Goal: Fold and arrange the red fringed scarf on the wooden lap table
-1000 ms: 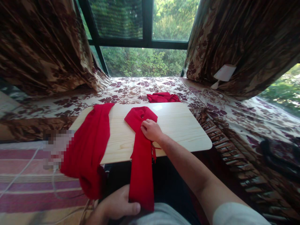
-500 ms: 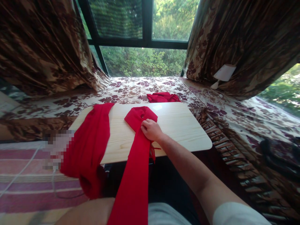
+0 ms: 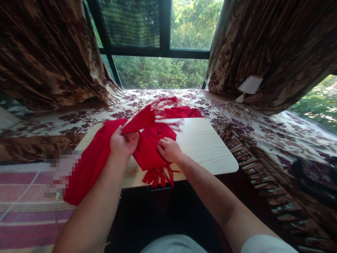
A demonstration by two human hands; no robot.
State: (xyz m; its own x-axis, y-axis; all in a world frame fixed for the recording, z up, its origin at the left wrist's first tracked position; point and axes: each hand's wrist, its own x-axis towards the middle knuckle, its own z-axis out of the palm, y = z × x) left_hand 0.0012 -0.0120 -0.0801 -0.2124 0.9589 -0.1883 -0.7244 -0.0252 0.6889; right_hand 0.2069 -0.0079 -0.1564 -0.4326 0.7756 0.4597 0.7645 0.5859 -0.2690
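A red fringed scarf point(image 3: 147, 154) lies folded on the pale wooden table, with a loop at its far side and one fringed end hanging over the front edge. My left hand point(image 3: 124, 141) grips the scarf's other length, whose blurred fringe swings out toward the window. Closed on the folded part, my right hand point(image 3: 169, 149) presses it against the tabletop; its fingertips are partly hidden. Left of my left hand, a second red cloth point(image 3: 92, 161) drapes across the table's left end and hangs down.
The light wood table point(image 3: 207, 151) has rounded corners. Behind it, another red cloth point(image 3: 184, 111) lies on a flowered cover point(image 3: 147, 96) below the window. A white lamp point(image 3: 250, 84) stands at the back right. Striped bedding point(image 3: 23, 203) is at the left.
My left hand has come into view over the table. It has carried the scarf's long end from my lap up, left and away from me. My right hand stays on the fold.
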